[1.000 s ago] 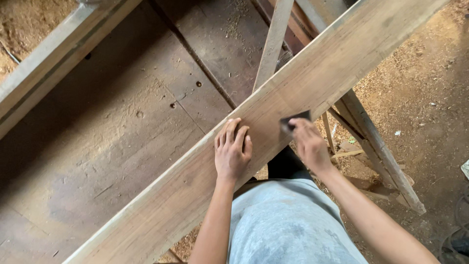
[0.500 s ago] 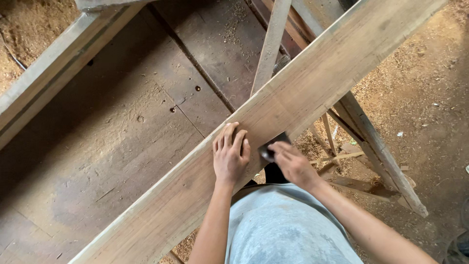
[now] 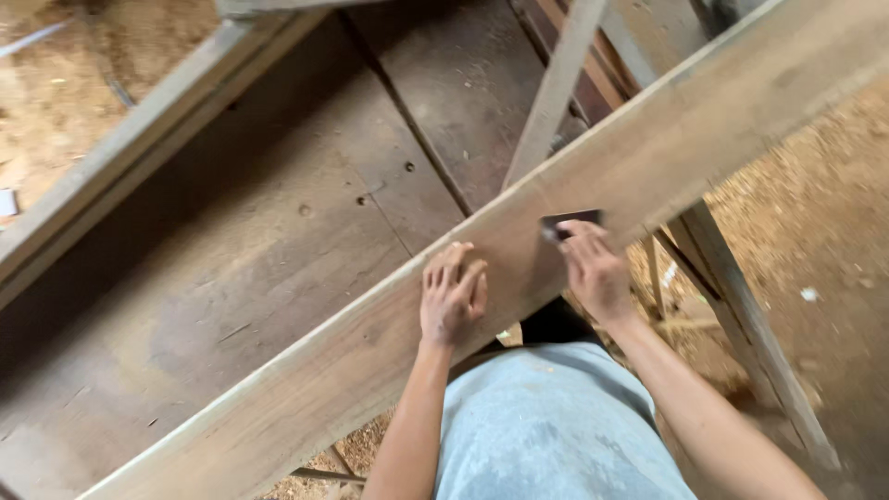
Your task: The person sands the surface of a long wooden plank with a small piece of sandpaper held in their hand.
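Long plank (image 3: 389,343), lower left to upper right of frame: pale tan-grey w/ faint lengthwise grain, lighter along its upper edge. Small flat piece (image 3: 567,222) at centre right: dark grey-black, under the right hand (image 3: 593,268). Desk (image 3: 231,268) at centre left: dark brown boards, dusty pale patches, a few black holes. Floor (image 3: 815,213) at right: sandy orange-tan sawdust. Shirt (image 3: 546,426), bottom centre: light blue-grey, mottled.

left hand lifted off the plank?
No, the left hand lies flat on the plank, while the right hand presses a dark sanding pad.
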